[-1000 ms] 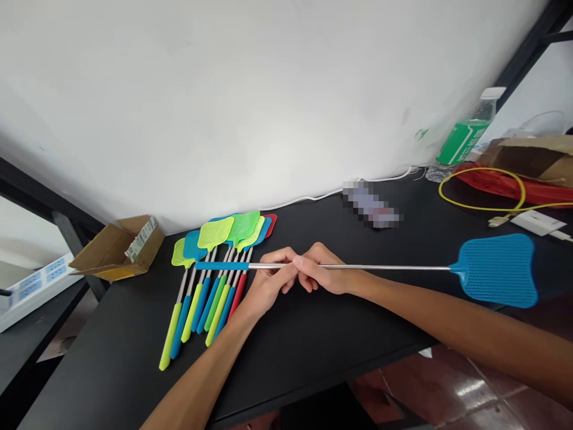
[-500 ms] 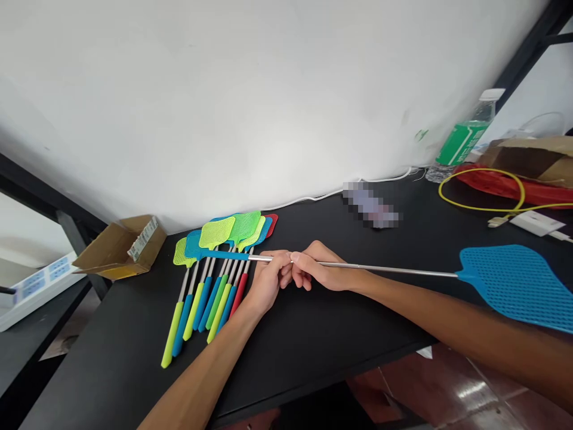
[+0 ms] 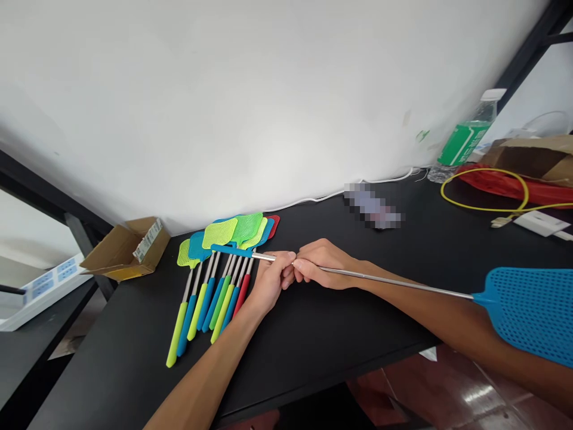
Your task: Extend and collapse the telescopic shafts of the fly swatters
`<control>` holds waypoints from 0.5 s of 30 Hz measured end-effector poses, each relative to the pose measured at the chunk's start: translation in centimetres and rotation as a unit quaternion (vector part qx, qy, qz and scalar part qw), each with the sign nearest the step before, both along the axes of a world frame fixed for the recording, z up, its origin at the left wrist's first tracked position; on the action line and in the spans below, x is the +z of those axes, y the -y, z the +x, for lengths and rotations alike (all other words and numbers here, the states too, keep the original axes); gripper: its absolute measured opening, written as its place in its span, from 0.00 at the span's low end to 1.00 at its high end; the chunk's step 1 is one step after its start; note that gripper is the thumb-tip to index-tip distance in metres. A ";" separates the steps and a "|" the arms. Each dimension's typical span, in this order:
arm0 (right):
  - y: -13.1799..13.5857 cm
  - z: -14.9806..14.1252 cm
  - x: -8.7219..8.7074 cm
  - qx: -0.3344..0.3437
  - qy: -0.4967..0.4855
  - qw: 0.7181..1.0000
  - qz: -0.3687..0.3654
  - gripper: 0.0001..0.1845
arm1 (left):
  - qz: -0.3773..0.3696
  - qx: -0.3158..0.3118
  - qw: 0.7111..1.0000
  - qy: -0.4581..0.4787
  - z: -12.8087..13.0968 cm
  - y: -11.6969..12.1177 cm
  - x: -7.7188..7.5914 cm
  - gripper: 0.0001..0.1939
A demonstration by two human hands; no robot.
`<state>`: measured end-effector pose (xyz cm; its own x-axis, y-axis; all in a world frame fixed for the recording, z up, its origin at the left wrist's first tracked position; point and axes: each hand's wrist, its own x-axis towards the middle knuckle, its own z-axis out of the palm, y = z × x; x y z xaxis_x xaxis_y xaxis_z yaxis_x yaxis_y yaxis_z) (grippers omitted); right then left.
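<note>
Both my hands pinch the thin metal rod of a long blue fly swatter (image 3: 532, 310). My left hand (image 3: 268, 283) and my right hand (image 3: 324, 263) meet at the middle of the black table (image 3: 340, 334), fingers closed on the rod. The swatter's blue head hangs past the table's front right edge over my right forearm. Its blue handle end (image 3: 230, 250) lies across the heads of a row of several short swatters (image 3: 215, 280) with green, blue, yellow and red handles, just left of my left hand.
An open cardboard box (image 3: 128, 249) sits at the table's left end against the white wall. At the far right stand a green-labelled bottle (image 3: 468, 140), a yellow cable loop (image 3: 486, 191), a red bag and a brown carton. A blurred object (image 3: 373, 206) lies near the wall.
The blue head has dropped lower and to the right, tilting the rod. The handle end has shifted right over the row of swatters, and my hands sit closer together.
</note>
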<state>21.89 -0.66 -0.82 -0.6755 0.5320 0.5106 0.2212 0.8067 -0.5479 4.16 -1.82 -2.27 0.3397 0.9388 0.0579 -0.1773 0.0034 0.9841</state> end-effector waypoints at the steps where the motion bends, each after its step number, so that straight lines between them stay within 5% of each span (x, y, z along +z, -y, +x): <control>1: 0.0 0.1 0.0 0.003 -0.004 1.000 -0.004 0.24 | 0.008 -0.010 1.000 -0.003 -0.1 0.0 0.0 0.24; 6: 0.2 0.1 -0.6 0.031 -0.069 0.988 -0.136 0.24 | 0.023 -0.038 0.999 -0.001 -0.4 0.3 0.3 0.23; 10: 0.0 -0.3 -1.2 0.011 -0.150 0.948 -0.281 0.31 | 0.021 -0.064 0.998 0.016 -0.4 0.4 0.7 0.17; 15: -0.1 -0.5 -1.3 0.005 -0.197 0.925 -0.324 0.36 | 0.018 -0.080 0.996 0.027 -0.4 0.3 0.6 0.13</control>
<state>21.37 -0.53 -2.07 -0.5109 0.8080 0.2936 -0.1040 0.2810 -0.9541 3.79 -2.13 -1.66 0.4798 0.8701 0.1129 -0.2300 0.0005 0.9732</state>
